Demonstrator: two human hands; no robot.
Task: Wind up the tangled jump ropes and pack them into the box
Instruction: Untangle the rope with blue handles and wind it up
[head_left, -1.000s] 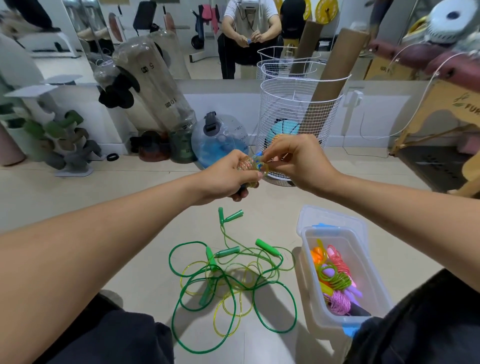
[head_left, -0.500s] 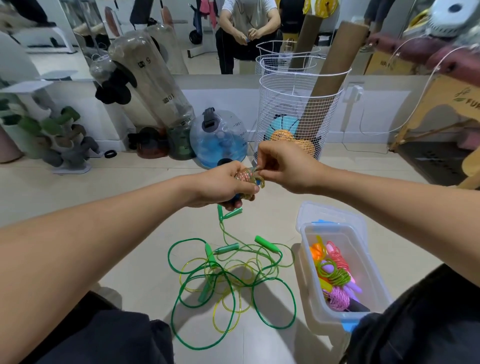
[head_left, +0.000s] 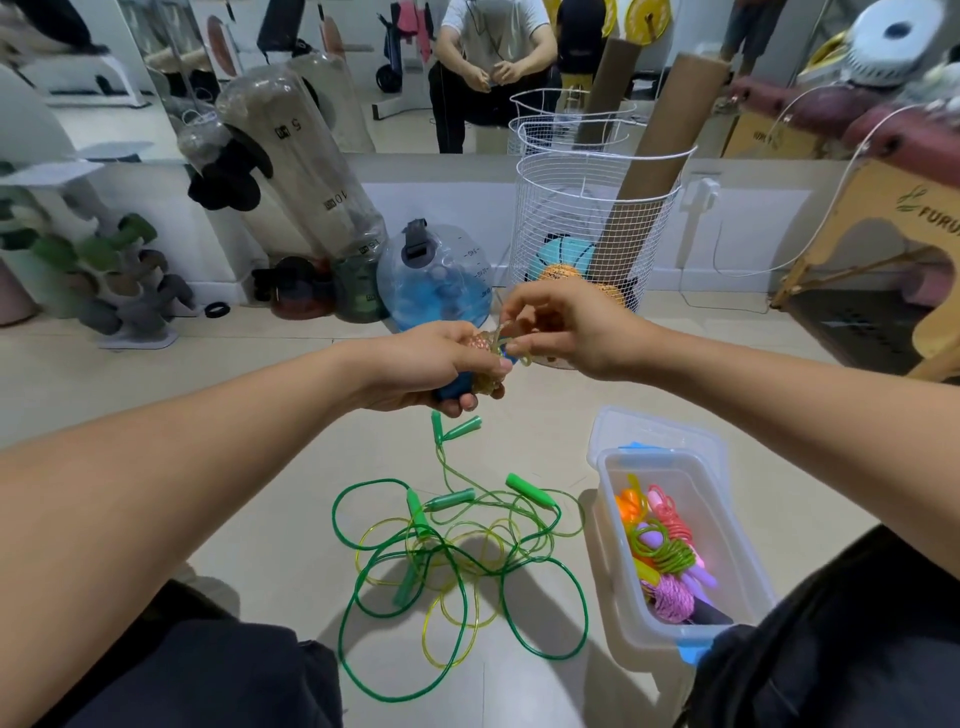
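A: What are the fingers doing?

B: The right hand (head_left: 576, 332) pinches the loose end of a yellowish cord (head_left: 522, 358) between thumb and fingertips. The left hand (head_left: 441, 366) is curled round a wound bundle (head_left: 480, 345), with a blue handle poking out below the palm. The cord end sits right at the bundle, between the two hands.

A: So which step is this?

B: I judge it to be the finish of a wind: the tail is being tucked or looped to lock the coil. Whether it has passed under a turn, I cannot tell.

A: And next?

B: Likely pull the tail snug without loosening the coil, then carry it down and right to the box (head_left: 613, 514), which stands open on the floor with several wound ropes (head_left: 665, 551) already inside.

A: Anything left after that?

B: Yes. A tangle of green ropes (head_left: 457, 561) lies on the floor below the hands, just beside the box, handles scattered through the loops.
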